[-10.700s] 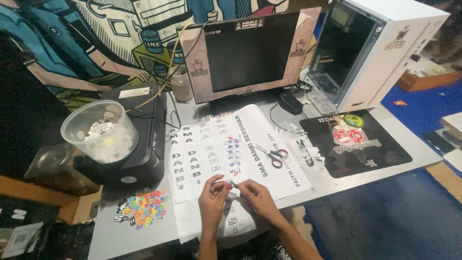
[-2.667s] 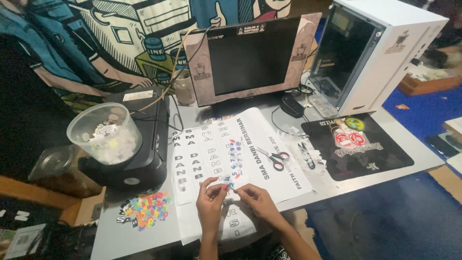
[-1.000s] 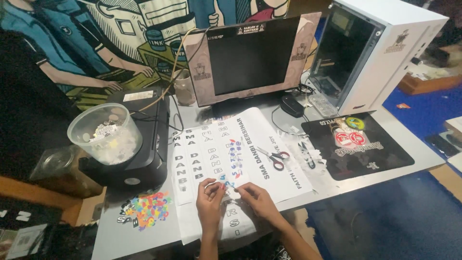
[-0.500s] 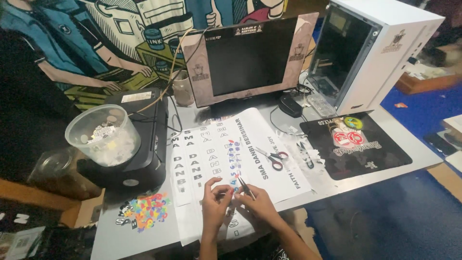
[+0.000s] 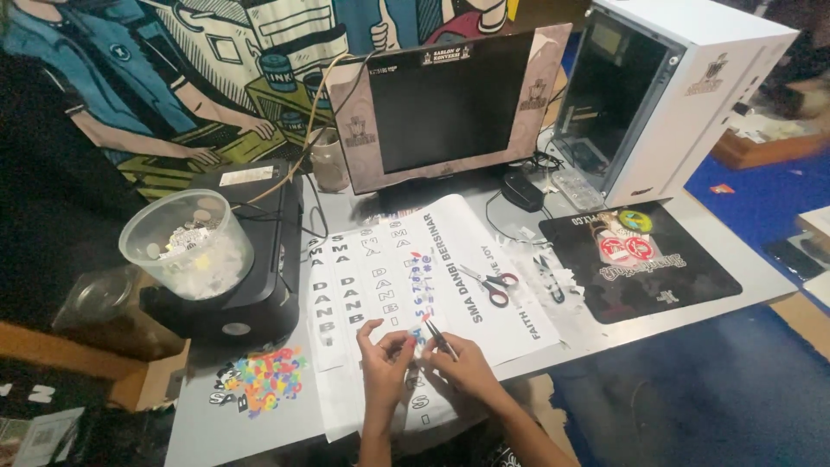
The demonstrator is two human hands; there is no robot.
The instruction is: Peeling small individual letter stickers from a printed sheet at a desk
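Two hands meet low in the head view, fingertips almost touching over a white printed sheet (image 5: 415, 285) that lies flat on the grey table (image 5: 199, 428). The left hand (image 5: 383, 363) has its fingers curled in narrowly, thumb and forefinger pinched together on something too small to make out, just above the sheet. The right hand (image 5: 467, 367) is closed around thin dark tweezers (image 5: 439, 335), whose tips point up and away from the fingers toward the rows of letters and a small patch of coloured characters on the sheet.

Beyond the fingertips, further up the sheet and a little to the right, red-handled scissors (image 5: 491, 284) lie on the paper, well apart from both hands. Left of the left hand's fingers, near the table's edge, sits a cluster of colourful cut-out stickers (image 5: 264, 378). Further left and above stands a clear plastic tub (image 5: 186, 244) of scraps on a black machine (image 5: 259, 259). Behind the sheet rises a dark monitor (image 5: 445, 99), with a white computer case (image 5: 683, 78) and a black mouse mat (image 5: 644, 264) to the right.
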